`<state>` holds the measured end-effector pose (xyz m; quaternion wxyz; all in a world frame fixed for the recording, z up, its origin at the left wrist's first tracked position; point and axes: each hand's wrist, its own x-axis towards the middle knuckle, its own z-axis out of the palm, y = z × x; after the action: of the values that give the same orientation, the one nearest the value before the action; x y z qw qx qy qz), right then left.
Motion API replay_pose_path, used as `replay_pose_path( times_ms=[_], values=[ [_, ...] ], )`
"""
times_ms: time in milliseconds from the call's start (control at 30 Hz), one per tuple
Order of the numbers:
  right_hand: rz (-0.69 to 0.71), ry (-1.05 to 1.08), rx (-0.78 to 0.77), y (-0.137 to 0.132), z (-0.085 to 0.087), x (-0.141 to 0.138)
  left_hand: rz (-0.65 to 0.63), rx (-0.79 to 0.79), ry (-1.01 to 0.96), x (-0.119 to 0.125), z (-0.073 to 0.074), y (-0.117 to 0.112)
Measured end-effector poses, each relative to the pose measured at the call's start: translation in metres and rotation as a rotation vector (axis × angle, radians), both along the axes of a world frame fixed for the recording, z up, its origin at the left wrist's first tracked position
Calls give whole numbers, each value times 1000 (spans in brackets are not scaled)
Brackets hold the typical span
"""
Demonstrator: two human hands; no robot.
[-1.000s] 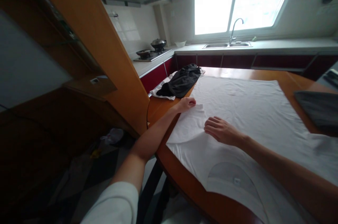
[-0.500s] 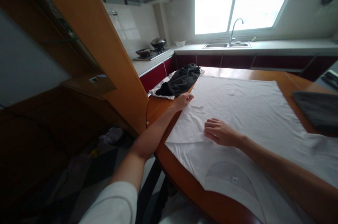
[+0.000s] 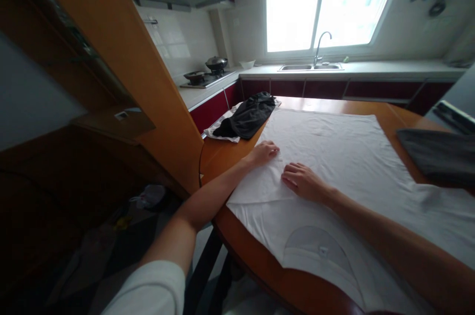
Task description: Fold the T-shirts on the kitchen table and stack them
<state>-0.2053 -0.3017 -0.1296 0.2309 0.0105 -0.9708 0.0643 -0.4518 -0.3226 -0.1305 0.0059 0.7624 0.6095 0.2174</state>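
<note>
A white T-shirt [image 3: 334,152] lies spread on the wooden table, its neckline and small label toward me. One sleeve is folded inward over the body on the left. My left hand [image 3: 264,152] rests on that folded sleeve near its hem, fingers loosely bent and apart from any gripped cloth that I can see. Just to the right, my right hand [image 3: 302,179] lies palm down on the shirt by the sleeve, its fingers spread on the fabric. The two hands are close but do not touch.
Dark and white clothes [image 3: 248,116] lie at the table's far left edge. Folded grey cloth [image 3: 438,154] lies at the right. A wooden cabinet panel [image 3: 159,92] stands close on my left. Beyond are a stove with pans [image 3: 216,63] and a sink [image 3: 297,67].
My left hand has moved from the shirt's left edge onto the folded sleeve, nearer my right hand. My right hand stays in about the same place on the shirt. The view has shifted slightly.
</note>
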Motion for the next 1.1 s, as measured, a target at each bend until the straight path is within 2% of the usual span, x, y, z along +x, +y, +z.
replay_pose_path(
  times_ms=[100,333,400,567,767,867,1100],
  values=[
    [-7,-22,4,1,-2,-1,-40,7,-35,1,-1,3],
    [48,30,-3,-1,4,2,-57,146,-362,0,-10,11],
    [89,36,-20,-4,7,3,-55,153,-335,0,-12,12],
    [203,-76,-77,-9,9,5,-70,120,-98,1,-11,10],
    [239,-189,-45,-12,14,9,-62,81,-62,0,-14,5],
    [236,-205,-26,-14,16,10,-80,50,-122,-5,-18,7],
    [237,-162,18,-16,14,9,51,54,-399,-25,-14,16]
  ],
)
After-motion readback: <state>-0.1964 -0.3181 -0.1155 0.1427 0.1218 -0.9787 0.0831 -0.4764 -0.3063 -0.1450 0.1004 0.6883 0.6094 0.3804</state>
